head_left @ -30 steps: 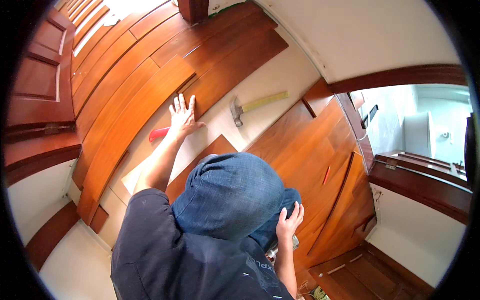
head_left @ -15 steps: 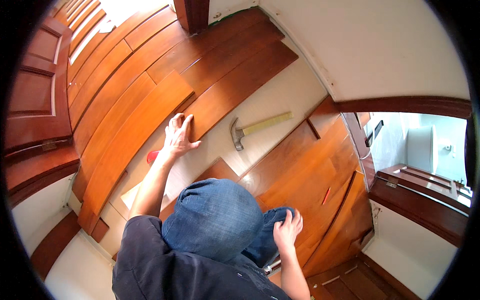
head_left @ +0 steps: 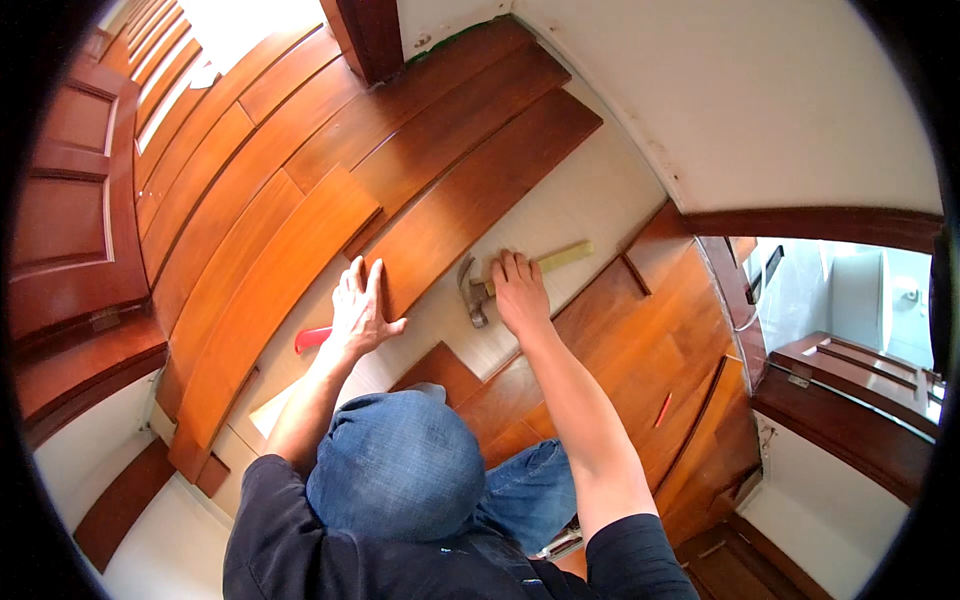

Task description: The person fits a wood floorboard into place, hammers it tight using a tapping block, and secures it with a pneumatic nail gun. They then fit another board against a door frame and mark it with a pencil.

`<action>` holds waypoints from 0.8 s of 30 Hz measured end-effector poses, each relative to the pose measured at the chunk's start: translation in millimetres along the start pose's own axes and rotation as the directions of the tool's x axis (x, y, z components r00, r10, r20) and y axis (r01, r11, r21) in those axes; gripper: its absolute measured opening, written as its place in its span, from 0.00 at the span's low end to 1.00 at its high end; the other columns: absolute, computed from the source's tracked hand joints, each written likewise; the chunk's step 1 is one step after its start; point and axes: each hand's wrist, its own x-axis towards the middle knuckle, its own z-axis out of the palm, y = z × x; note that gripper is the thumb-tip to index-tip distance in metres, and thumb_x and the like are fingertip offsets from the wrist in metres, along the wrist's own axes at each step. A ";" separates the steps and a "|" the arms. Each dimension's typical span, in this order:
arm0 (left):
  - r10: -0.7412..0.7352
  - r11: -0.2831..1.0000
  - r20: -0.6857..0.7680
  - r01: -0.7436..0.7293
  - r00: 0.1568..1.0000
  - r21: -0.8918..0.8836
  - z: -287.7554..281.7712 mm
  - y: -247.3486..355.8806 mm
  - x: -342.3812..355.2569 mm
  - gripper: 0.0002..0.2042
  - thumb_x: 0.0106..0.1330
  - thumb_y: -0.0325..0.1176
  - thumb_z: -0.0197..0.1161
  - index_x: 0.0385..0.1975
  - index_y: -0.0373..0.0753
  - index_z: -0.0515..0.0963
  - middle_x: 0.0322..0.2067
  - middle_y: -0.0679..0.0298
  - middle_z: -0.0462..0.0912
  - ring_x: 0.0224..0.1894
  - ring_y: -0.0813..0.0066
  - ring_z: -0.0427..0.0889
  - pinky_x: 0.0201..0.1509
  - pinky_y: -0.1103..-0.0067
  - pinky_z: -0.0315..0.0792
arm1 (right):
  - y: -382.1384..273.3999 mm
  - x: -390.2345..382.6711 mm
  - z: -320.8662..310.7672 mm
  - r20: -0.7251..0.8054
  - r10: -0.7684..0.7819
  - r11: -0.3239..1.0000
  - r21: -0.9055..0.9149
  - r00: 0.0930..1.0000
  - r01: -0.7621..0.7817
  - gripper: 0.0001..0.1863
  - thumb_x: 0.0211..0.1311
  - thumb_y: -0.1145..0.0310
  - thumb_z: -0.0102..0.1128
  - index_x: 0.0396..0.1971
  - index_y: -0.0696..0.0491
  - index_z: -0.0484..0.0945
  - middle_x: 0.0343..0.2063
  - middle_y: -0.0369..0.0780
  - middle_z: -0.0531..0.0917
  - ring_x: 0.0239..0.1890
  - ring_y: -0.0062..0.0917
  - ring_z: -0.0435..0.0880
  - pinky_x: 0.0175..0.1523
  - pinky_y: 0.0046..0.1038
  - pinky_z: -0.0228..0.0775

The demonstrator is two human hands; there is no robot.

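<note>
My left hand (head_left: 362,312) is open, its fingers spread and their tips at the near end of a reddish-brown floorboard (head_left: 490,195). A claw hammer (head_left: 566,257) with a pale yellow handle lies on the light underlay to the right of that board. My right hand (head_left: 520,290) has its fingers over the handle close to the steel head, covering that part of it. Left of my left hand, an orange-brown plank (head_left: 290,270) runs alongside, its far end near the floorboard's side. A red object (head_left: 312,340), partly hidden behind my left forearm, lies beside this plank.
Pale underlay (head_left: 590,165) shows between the boards and the right wall. More wooden flooring (head_left: 610,335) covers the right side, with a red pencil-like stick (head_left: 663,409) on it. A dark door post (head_left: 366,40) stands at the far side, and a panelled door (head_left: 75,210) at left.
My right hand has left my knee and reached forward onto the hammer's handle. My left hand stays by the floorboard's end, its fingers slightly shifted. My view has shifted a little.
</note>
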 end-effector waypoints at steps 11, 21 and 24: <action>0.092 0.959 -0.003 -0.088 0.996 0.269 16.8 21.6 20.9 0.61 0.48 0.56 0.83 0.79 0.38 0.54 0.75 0.33 0.52 0.76 0.35 0.57 0.75 0.44 0.55 | 47.6 -118.7 -59.5 0.207 0.330 0.836 0.389 0.921 -0.387 0.19 0.58 0.66 0.68 0.48 0.55 0.77 0.44 0.49 0.78 0.42 0.47 0.84 0.48 0.48 0.81; 0.183 0.983 -0.125 -0.180 0.975 0.030 19.3 56.0 90.5 0.51 0.49 0.54 0.80 0.76 0.47 0.64 0.74 0.30 0.51 0.76 0.35 0.53 0.77 0.48 0.50 | 103.2 -313.7 -5.6 0.251 0.877 0.296 0.389 0.410 -0.872 0.19 0.56 0.71 0.69 0.47 0.60 0.77 0.44 0.48 0.78 0.47 0.44 0.79 0.56 0.42 0.74; 0.175 0.984 -0.128 -0.178 0.976 -0.014 -2.8 74.4 69.1 0.47 0.48 0.52 0.81 0.72 0.52 0.68 0.73 0.31 0.54 0.75 0.33 0.56 0.77 0.49 0.52 | 112.6 -337.4 12.5 0.258 0.896 0.245 0.392 0.362 -0.887 0.21 0.55 0.70 0.70 0.47 0.60 0.77 0.44 0.48 0.79 0.46 0.43 0.80 0.56 0.41 0.74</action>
